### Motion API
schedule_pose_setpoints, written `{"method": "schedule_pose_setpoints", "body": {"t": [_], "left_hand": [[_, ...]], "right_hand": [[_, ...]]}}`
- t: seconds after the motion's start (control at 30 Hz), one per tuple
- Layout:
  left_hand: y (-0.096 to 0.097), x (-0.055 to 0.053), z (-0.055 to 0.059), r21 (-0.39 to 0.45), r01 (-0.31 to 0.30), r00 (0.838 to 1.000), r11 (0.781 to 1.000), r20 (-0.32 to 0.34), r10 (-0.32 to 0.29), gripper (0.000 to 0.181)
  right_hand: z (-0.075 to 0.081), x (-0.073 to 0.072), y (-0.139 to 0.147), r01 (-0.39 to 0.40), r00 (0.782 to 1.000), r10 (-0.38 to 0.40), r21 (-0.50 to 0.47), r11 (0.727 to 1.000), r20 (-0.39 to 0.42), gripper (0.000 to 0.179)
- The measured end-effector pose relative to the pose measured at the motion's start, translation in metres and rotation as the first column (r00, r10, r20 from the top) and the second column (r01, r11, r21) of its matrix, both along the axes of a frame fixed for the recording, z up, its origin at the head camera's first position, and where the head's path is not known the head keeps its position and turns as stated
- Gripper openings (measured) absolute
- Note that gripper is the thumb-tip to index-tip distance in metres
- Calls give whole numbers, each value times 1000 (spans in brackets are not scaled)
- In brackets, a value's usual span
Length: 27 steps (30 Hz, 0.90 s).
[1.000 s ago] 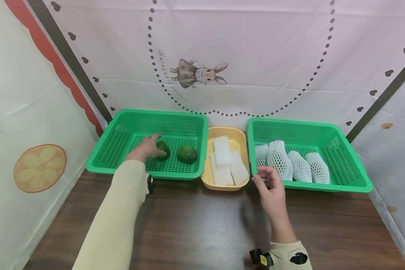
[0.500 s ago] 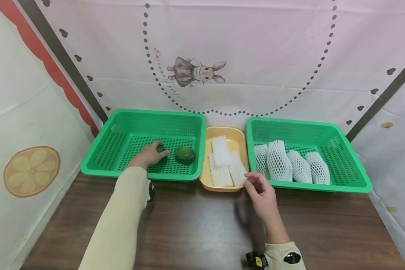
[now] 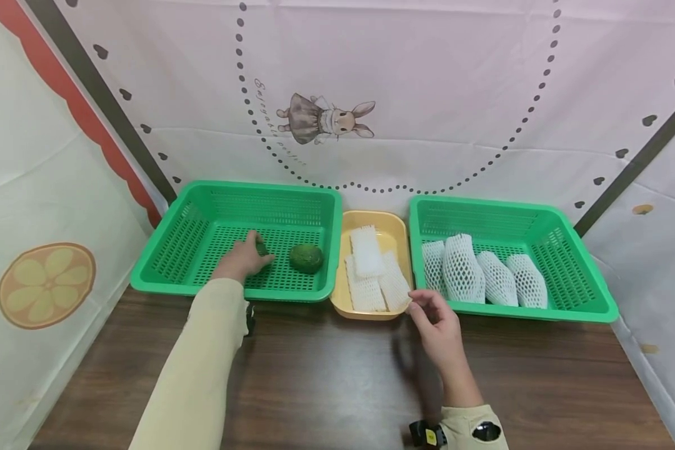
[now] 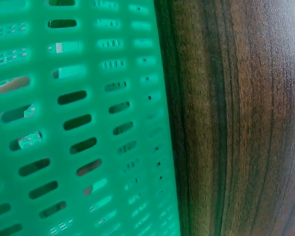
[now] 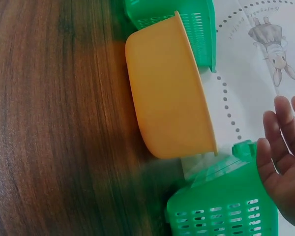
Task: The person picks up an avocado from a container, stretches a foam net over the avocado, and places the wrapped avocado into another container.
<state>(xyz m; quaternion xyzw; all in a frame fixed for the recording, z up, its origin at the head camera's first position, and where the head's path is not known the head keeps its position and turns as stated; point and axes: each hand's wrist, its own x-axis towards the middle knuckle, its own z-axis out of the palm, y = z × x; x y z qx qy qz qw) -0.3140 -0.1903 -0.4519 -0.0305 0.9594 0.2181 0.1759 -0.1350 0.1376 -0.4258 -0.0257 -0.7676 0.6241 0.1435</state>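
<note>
In the left green basket my left hand holds a dark green avocado, thumb on its right side and fingers over its far side. A second avocado lies just to the right on the basket floor. My right hand is at the near right corner of a yellow tray. Its thumb and index tips meet the corner of a white foam net; whether they pinch it I cannot tell. Two more flat nets, one a foam net on top, lie in the tray.
A right green basket has several plump white foam nets in it, lined up along its left half. A printed cloth rises behind the baskets. Dark wood tabletop stretches in front.
My left hand has come down and closed its fingers round the avocado. My right hand has shifted left, from the right basket's corner to the net at the tray's edge.
</note>
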Motion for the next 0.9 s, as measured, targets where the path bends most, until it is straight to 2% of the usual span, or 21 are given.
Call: {"method": "schedule_pose_setpoints", "body": {"t": [0.2,0.33,0.47,0.57,0.67,0.73,0.9], "left_hand": [[-1,1,8,-1,-22,994,1000,-106,22,78],[-1,0,19,8,-23,985,1000,-171,24,80],[3,0,32,54,-34,967,998,-249,47,79],[9,3,42,88,-17,948,996,-315,44,77],[15,10,49,133,27,927,991,-374,25,75],[20,18,53,183,64,919,981,-395,14,75],[33,49,57,327,138,912,935,-411,9,78]], "right_hand": [[2,1,0,3,1000,-3,-13,1000,-7,13],[4,2,1,15,1000,-15,-14,1000,0,13],[6,3,1,24,1000,-24,-9,1000,0,13],[7,5,2,29,1000,-29,-5,1000,0,13],[9,7,3,28,1000,-28,-3,1000,3,13],[10,8,3,28,1000,-28,2,1000,8,13],[13,12,3,31,999,-32,16,999,18,13]]}}
